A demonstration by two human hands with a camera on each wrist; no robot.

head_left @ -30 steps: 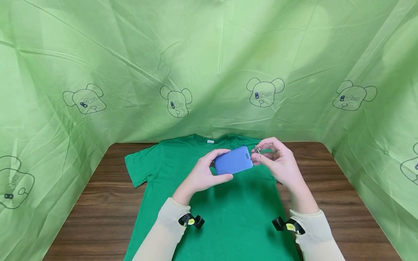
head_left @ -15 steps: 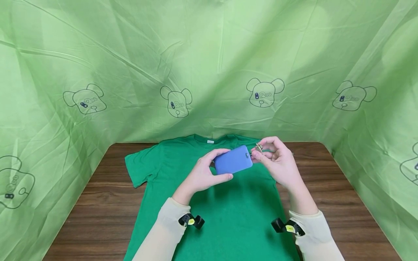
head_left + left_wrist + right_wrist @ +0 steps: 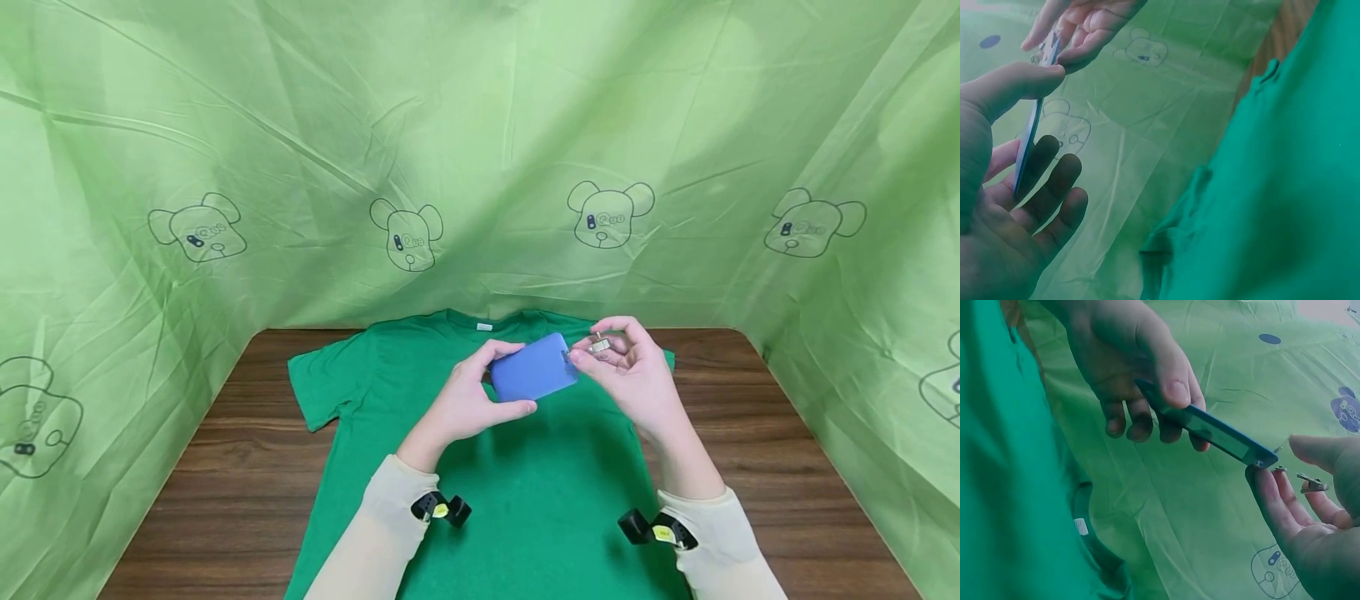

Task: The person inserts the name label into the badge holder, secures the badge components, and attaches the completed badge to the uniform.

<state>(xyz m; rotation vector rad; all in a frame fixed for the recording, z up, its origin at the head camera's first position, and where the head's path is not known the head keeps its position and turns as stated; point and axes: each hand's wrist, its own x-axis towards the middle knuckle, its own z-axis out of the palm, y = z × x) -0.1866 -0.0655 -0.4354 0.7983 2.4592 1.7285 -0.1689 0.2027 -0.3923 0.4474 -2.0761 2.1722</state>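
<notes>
A flat blue badge holder (image 3: pixel 534 368) with a slot at its right end is held tilted above the shirt. My left hand (image 3: pixel 474 396) grips its left end between thumb and fingers. In the right wrist view its other face (image 3: pixel 1216 434) shows a clear window. At the slotted end, my right hand (image 3: pixel 628 367) pinches a small metal badge clip (image 3: pixel 599 343); the clip's jaws (image 3: pixel 1314 484) stick out by its fingers. The fingertips are right at the slot, and the clip's connecting strap is mostly hidden behind them.
A green T-shirt (image 3: pixel 420 500) lies spread under both hands on a dark wooden table (image 3: pixel 225 467). Light green cloth (image 3: pixel 480 125) printed with bear heads hangs round the back and sides. A camera is strapped to each wrist.
My right hand has moved slightly left, its fingertips now at the holder's slot. The metal clip has turned between the fingers. My left hand and the badge holder have barely moved.
</notes>
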